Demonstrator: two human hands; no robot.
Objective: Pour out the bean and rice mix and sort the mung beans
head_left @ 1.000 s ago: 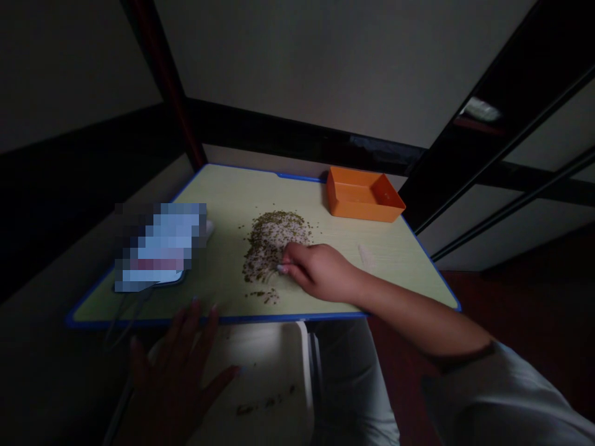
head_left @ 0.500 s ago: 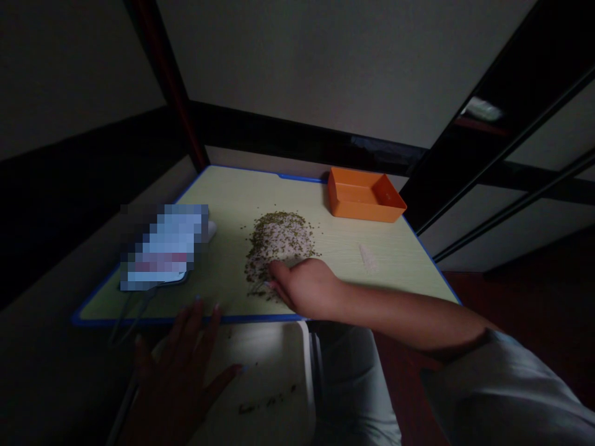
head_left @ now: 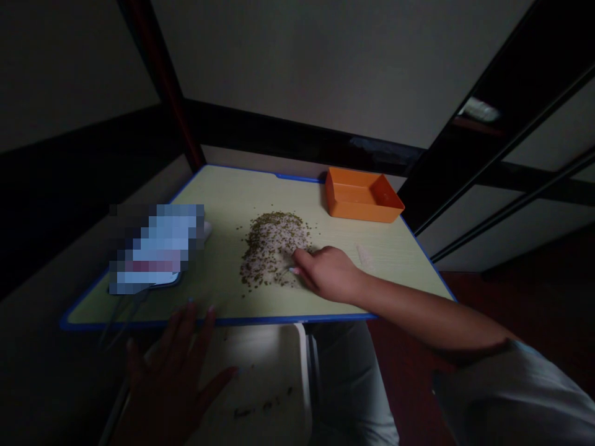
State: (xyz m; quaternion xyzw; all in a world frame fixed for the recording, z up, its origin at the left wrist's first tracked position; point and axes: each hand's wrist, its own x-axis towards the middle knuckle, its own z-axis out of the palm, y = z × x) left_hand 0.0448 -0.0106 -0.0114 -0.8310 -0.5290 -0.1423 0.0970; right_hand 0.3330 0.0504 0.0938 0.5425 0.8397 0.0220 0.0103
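A flat pile of small green beans and whitish grains like rice (head_left: 274,238) lies mixed on the pale tabletop (head_left: 223,192). At the pile's near right edge is my right hand (head_left: 330,272), curled with thumb and fingertips pressed together. Whatever it may pinch is too small or hidden to make out. My left hand (head_left: 171,365), in deep shadow, has its fingers spread over a white tray-like surface (head_left: 269,353) just below the table's front edge. Further right sits a small separate patch of pale grains (head_left: 365,255).
An orange open box (head_left: 365,195) stands at the table's back right corner. On the left lies a blurred-out flat object (head_left: 158,248) with a strap or cord (head_left: 118,316) hanging over the edge. Walls close in behind the table. A blue rim (head_left: 186,322) borders the tabletop.
My right hand has moved right and slightly away from me, along the pile's near side. Some beans and grains there have shifted. My left hand stays spread; the view has shifted a little.
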